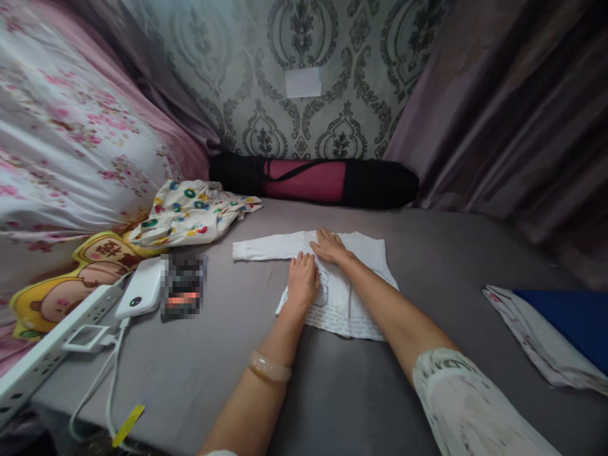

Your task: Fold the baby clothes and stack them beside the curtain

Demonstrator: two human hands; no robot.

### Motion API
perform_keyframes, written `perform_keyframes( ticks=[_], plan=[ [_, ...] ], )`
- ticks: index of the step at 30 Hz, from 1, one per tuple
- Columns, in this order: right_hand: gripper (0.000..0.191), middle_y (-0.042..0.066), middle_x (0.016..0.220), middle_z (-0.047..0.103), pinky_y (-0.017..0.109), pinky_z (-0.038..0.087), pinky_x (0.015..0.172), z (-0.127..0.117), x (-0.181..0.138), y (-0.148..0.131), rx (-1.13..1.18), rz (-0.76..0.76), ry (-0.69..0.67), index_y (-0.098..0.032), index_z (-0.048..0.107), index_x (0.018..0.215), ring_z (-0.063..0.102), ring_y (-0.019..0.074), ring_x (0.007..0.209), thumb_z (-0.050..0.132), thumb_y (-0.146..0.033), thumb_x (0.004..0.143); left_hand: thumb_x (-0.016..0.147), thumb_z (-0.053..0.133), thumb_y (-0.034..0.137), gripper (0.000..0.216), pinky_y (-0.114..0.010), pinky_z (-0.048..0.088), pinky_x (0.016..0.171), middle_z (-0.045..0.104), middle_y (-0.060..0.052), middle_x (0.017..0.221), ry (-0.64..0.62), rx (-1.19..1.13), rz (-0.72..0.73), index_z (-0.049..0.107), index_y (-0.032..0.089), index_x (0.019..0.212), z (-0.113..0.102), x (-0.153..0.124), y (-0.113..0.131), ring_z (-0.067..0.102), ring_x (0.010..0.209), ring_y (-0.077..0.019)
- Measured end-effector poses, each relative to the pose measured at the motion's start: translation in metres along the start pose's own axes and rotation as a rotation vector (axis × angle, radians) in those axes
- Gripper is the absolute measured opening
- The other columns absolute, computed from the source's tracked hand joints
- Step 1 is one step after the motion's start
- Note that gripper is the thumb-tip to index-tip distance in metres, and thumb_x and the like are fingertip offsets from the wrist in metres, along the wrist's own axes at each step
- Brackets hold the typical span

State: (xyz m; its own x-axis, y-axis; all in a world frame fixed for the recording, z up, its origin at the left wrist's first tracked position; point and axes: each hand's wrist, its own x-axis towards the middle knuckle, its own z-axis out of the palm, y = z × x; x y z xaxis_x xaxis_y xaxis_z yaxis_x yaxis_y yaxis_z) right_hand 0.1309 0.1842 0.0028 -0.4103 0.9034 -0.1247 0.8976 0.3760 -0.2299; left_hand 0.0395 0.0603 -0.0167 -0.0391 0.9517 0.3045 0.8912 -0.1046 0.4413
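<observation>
From where I stand, what matters most is how the sleeve (pixel 261 249) lies from the hands: it runs straight out to the person's left, its long axis going side to side, across the way the forearms reach. The small white shirt (pixel 336 301) rests on the grey sheet (pixel 451 253) in front of the person, its printed hem on the near side and its top edge on the far side.

The left hand (pixel 304 278) is set on the left part of the shirt's body, just on the near side of where the sleeve begins. The right hand (pixel 327 246) reaches farther, over the shirt to the top edge, fingers slanting toward that same sleeve root. The two hands are close together, the left one a little nearer the sleeve's cuff.

Both hands look spread and palm down, fingers laid along the cloth, neither one clenched; whether a thumb catches a bit of fabric underneath, I can't tell. So the shirt is directly under both hands, with the sleeve off to the left and most of the body reaching to the right and toward the person, partly hidden by the right forearm.
</observation>
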Motion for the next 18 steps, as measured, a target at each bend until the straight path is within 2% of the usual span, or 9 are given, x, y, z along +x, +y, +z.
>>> perform_keyframes(
  ticks=[3, 6, 9, 11, 14, 18],
  plan=[
    [0.055, 0.018, 0.153, 0.034, 0.046, 0.020, 0.114, -0.014, 0.003, -0.019, -0.065, -0.024, 0.086, -0.004, 0.044, 0.141, 0.028, 0.0289, 0.142, 0.031, -0.036, 0.098, 0.088, 0.042, 0.014, 0.041, -0.057, 0.024, 0.113, 0.052, -0.019, 0.138, -0.045, 0.024, -0.025, 0.050, 0.012, 0.129, 0.000, 0.001, -0.001, 0.039, 0.136, -0.0318],
    [0.041, 0.018, 0.137, 0.054, 0.039, 0.033, 0.106, -0.025, 0.006, -0.058, -0.090, -0.136, 0.214, -0.010, 0.060, 0.124, 0.047, 0.0281, 0.129, 0.038, -0.028, 0.095, 0.086, 0.045, 0.013, 0.049, -0.062, 0.021, 0.112, 0.047, -0.021, 0.143, -0.062, 0.022, -0.033, 0.046, 0.012, 0.135, 0.001, 0.002, -0.002, 0.035, 0.139, -0.0341],
    [0.036, 0.013, 0.118, 0.068, 0.032, 0.046, 0.089, -0.027, 0.012, -0.110, 0.001, -0.223, 0.083, -0.018, 0.067, 0.113, 0.061, 0.0245, 0.111, 0.037, -0.029, 0.096, 0.084, 0.049, 0.016, 0.051, -0.064, 0.016, 0.113, 0.045, -0.021, 0.144, -0.090, 0.022, -0.022, 0.047, 0.013, 0.135, 0.005, 0.003, -0.005, 0.034, 0.139, -0.0375],
    [0.033, 0.011, 0.116, 0.069, 0.029, 0.047, 0.085, -0.024, 0.016, -0.144, 0.038, -0.287, 0.012, -0.019, 0.068, 0.111, 0.062, 0.0233, 0.108, 0.042, -0.030, 0.094, 0.087, 0.049, 0.020, 0.048, -0.062, 0.014, 0.115, 0.045, -0.021, 0.145, -0.105, 0.027, -0.002, 0.048, 0.012, 0.134, 0.011, 0.003, -0.008, 0.032, 0.140, -0.0377],
    [0.034, 0.012, 0.121, 0.066, 0.030, 0.048, 0.084, -0.014, 0.019, -0.186, 0.060, -0.353, -0.056, -0.018, 0.066, 0.116, 0.062, 0.0231, 0.110, 0.047, -0.034, 0.094, 0.090, 0.043, 0.022, 0.047, -0.055, 0.018, 0.117, 0.044, -0.022, 0.146, -0.053, 0.037, 0.005, 0.046, 0.008, 0.135, 0.019, 0.006, -0.011, 0.027, 0.143, -0.0342],
    [0.048, 0.015, 0.131, 0.057, 0.035, 0.051, 0.087, -0.001, 0.015, -0.213, 0.067, -0.344, -0.096, -0.015, 0.064, 0.119, 0.058, 0.0285, 0.116, 0.066, -0.045, 0.082, 0.092, 0.042, 0.028, 0.048, -0.052, 0.026, 0.115, 0.043, -0.022, 0.147, -0.049, 0.020, 0.049, 0.045, 0.007, 0.135, 0.021, 0.010, -0.009, 0.027, 0.143, -0.0335]
  ],
)
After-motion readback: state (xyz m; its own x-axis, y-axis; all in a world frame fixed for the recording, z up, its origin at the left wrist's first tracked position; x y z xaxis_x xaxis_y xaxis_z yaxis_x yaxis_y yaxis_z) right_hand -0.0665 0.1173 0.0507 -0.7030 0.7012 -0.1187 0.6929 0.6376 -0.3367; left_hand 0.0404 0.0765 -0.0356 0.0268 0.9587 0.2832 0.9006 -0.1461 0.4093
